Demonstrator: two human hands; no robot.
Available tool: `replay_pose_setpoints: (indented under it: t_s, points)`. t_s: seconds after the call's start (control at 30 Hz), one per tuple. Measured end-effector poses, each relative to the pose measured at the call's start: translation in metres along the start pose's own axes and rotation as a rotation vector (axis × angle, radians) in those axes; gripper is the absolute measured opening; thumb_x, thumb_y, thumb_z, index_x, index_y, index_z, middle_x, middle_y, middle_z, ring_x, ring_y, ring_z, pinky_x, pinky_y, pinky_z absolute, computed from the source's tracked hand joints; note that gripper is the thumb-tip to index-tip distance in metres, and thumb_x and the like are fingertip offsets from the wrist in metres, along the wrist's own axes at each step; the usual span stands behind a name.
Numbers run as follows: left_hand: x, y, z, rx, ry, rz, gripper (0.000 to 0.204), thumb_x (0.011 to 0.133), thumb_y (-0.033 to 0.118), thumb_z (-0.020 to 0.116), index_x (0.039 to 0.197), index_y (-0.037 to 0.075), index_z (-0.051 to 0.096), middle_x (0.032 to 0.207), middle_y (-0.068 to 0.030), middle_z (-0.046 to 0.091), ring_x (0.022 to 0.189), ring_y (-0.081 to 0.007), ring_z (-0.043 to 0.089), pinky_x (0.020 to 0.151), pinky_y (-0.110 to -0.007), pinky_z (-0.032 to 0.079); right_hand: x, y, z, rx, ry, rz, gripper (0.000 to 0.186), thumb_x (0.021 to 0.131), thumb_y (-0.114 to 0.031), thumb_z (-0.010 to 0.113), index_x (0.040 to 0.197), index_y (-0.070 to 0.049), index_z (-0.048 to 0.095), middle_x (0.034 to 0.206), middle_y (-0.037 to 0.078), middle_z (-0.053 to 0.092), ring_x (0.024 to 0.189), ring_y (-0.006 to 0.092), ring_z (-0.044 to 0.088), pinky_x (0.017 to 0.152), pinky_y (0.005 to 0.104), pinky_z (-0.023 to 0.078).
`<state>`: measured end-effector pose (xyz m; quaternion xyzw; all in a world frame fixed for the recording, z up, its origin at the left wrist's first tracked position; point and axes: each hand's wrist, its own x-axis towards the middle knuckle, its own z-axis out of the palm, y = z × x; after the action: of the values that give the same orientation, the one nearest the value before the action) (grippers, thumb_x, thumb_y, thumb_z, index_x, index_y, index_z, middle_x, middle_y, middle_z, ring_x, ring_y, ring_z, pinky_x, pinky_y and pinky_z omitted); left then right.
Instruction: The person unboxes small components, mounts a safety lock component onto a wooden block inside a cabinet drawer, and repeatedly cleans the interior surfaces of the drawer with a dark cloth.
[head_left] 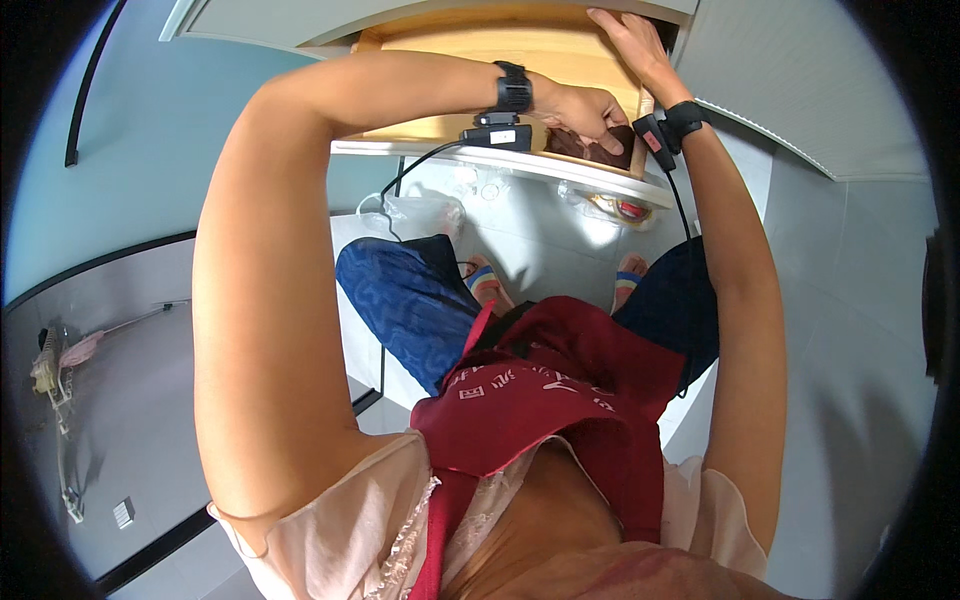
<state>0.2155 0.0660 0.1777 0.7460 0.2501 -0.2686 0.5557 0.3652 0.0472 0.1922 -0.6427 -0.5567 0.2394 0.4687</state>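
Note:
A pale wooden drawer (470, 40) stands pulled out in front of me. My left hand (588, 112) is inside its near right corner, fingers curled and pressed on a dark brown, soft-looking thing (575, 147) that may be folded cloth. The fingers hide part of it. My right hand (632, 48) lies at the drawer's far right corner, by the right side wall. Its fingers are stretched out and hold nothing. Both wrists carry black bands with small cabled boxes.
A light cabinet panel (810, 80) rises at the right. Below the drawer front, a clear plastic bag (425, 215) and a clear package with red and yellow contents (628, 210) lie near my sandalled feet. A mop-like tool (55, 375) is at far left.

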Motion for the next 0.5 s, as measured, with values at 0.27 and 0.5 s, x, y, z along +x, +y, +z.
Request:
replay_pose_setpoints:
  t_s: [0.27,0.5]
  points:
    - [0.035,0.013,-0.030,0.282,0.556,0.201,0.025,0.087,0.017,0.079,0.103,-0.001,0.072,0.093,-0.0125,0.074,0.085,-0.0230,0.069,0.079,-0.037,0.056,0.012,0.045,0.002,-0.044,0.104,-0.133,0.060,0.094,-0.049,0.059,0.125,0.001,0.063,0.121,0.026,0.066,0.113,0.0479,0.056,0.099,0.0426,0.043]
    - [0.070,-0.002,-0.086,0.423,0.847,0.325,0.027,0.089,0.024,0.067,0.107,0.004,0.070,0.107,-0.0244,0.071,0.100,-0.0426,0.067,0.085,-0.048,0.055,0.006,0.021,-0.002,-0.028,0.064,-0.111,0.061,0.096,-0.050,0.058,0.121,0.006,0.062,0.117,0.028,0.067,0.109,0.0469,0.058,0.099,0.0430,0.043]
